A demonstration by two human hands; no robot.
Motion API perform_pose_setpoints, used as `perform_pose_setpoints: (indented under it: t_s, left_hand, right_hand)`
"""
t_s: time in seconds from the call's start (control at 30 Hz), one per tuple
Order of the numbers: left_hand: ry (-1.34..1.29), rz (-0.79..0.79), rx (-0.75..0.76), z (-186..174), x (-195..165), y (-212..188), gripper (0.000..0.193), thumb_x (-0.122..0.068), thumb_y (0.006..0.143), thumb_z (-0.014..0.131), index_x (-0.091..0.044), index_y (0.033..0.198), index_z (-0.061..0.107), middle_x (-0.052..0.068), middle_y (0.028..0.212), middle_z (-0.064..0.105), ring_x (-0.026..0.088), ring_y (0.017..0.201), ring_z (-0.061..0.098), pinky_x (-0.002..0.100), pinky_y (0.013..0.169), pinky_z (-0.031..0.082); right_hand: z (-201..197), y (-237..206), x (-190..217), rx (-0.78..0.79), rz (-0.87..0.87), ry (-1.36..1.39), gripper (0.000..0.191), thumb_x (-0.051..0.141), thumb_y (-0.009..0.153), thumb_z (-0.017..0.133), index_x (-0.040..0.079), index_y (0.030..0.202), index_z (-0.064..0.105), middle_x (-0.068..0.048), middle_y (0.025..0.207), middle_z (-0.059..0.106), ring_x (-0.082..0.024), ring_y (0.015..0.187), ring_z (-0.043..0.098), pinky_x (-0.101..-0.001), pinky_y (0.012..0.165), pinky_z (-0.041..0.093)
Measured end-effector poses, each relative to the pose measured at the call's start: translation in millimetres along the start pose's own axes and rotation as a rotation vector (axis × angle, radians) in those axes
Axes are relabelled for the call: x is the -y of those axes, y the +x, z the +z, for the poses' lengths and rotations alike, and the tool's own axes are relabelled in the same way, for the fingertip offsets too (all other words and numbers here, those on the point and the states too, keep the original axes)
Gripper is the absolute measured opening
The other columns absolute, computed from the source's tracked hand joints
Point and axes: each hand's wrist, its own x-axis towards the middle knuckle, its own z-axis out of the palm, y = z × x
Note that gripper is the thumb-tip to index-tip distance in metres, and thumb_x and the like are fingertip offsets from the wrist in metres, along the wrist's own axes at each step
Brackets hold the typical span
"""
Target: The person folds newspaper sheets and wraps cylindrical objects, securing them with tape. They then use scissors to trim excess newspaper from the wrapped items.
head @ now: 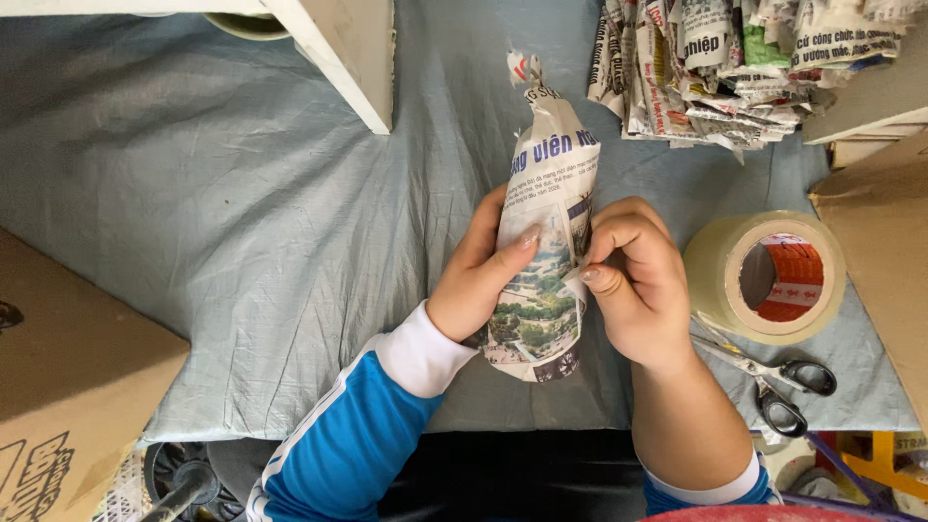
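- While your left hand [478, 280] cups the newspaper bundle [541, 261] from the side, your right hand [633, 280] pinches a paper edge at its middle; both are closed on it.
- You hold the bundle above the grey cloth [242, 222], twisted end pointing away.
- The wrap looks light, soft and easily torn; what's inside is hidden, so grip the thick body, not the twist.
- Tape [768, 275] and scissors [773, 377] lie to your right.

- One head-worn view only — it looks almost straight down, with the person's forearms entering from the bottom edge.
- It sits close: the grey cloth [242, 242] fills most of the frame — boxes cut off at the edges.
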Motion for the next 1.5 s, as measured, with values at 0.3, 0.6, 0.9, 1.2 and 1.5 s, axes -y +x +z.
perform_pose_setpoints:
  t_s: [0.3,0.6,0.9,1.2,1.5]
  left_hand:
    - [-0.072,-0.028,-0.008,-0.8,2.4,0.1,0.062,-0.021,0.106,0.060,0.001,0.158,0.033,0.012,0.144,0.057,0.019,0.133,0.055,0.034,0.114,0.044]
    - [-0.111,-0.057,-0.026,-2.2,3.2,0.3,0.062,-0.020,0.105,0.059,0.000,0.158,0.034,0.011,0.142,0.058,0.018,0.129,0.057,0.034,0.111,0.046]
    - [-0.113,-0.084,-0.028,-6.8,5.2,0.9,0.063,-0.024,0.105,0.058,0.002,0.158,0.035,0.013,0.140,0.058,0.018,0.125,0.058,0.033,0.107,0.048]
    - [-0.124,-0.085,-0.050,-4.9,4.1,0.2,0.062,-0.022,0.105,0.058,0.001,0.157,0.034,0.013,0.139,0.058,0.019,0.125,0.058,0.033,0.107,0.047]
    - [0.282,0.276,-0.198,7.8,-2.5,-11.1,0.070,-0.019,0.108,0.062,0.001,0.162,0.023,0.015,0.152,0.051,0.021,0.138,0.054,0.037,0.120,0.044]
  right_hand:
    - [-0.4,-2.7,-4.2,0.001,0.028,0.098,0.017,0.019,0.103,0.067,0.008,0.100,0.054,-0.002,0.100,0.050,-0.012,0.089,0.048,-0.0230,0.083,0.040]
    - [-0.8,-4.4,-6.3,0.005,0.056,0.269,0.016,0.020,0.106,0.065,0.009,0.106,0.053,-0.002,0.103,0.049,-0.013,0.094,0.048,-0.0251,0.091,0.039]
    - [0.2,-6.5,-10.2,-0.005,0.104,0.437,0.018,0.021,0.107,0.066,0.008,0.107,0.053,-0.003,0.105,0.048,-0.014,0.097,0.046,-0.0263,0.093,0.037]
    - [0.9,-2.5,-9.2,-0.079,0.090,0.601,0.026,0.027,0.109,0.067,0.006,0.106,0.052,-0.003,0.104,0.049,-0.013,0.092,0.044,-0.0291,0.089,0.039]
    - [5.1,6.8,15.1,0.003,-0.033,-0.385,0.052,0.028,0.069,0.085,0.005,0.099,0.050,-0.011,0.097,0.055,-0.028,0.092,0.056,-0.0371,0.085,0.046]
